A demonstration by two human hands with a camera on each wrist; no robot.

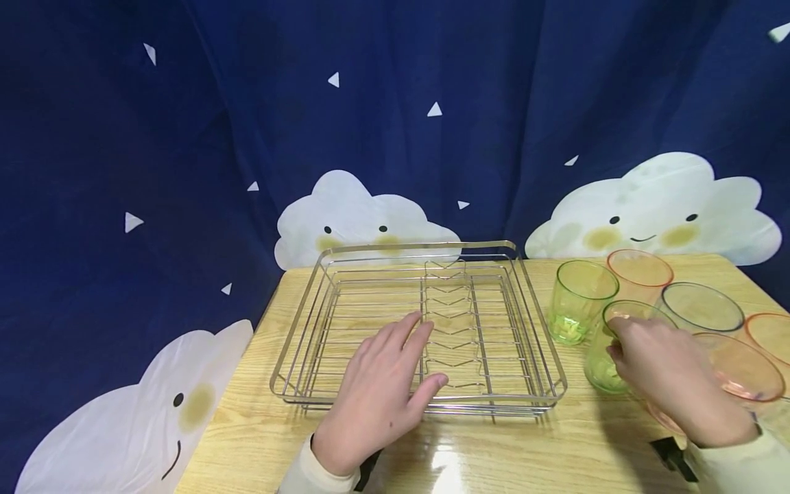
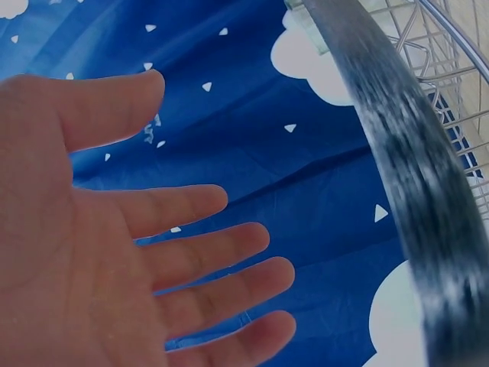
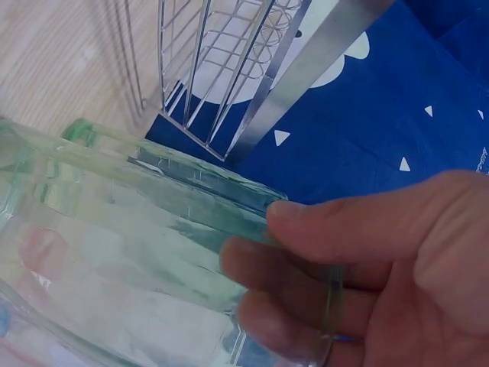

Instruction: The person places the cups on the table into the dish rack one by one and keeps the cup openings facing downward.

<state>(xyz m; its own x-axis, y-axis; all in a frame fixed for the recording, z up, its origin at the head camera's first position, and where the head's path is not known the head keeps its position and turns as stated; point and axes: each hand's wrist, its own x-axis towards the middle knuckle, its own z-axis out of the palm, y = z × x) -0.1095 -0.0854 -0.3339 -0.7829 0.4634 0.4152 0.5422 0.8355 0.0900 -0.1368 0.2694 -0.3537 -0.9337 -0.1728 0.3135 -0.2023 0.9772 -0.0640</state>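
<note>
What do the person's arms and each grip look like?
The left sleeve and right sleeve are plain pale cream, ending at the wrists. A black strap-like piece shows by the right cuff, and another dark bit by the left. Left grip and right grip are ungloved.

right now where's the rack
In the head view, the rack stands on the table, left of the green glasses, its near rim partly hidden by the left hand.

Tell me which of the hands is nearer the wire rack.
Left. The left hand is at the near side of the wire rack; the right hand is off to its right, gripping the nearer green glass.
</note>
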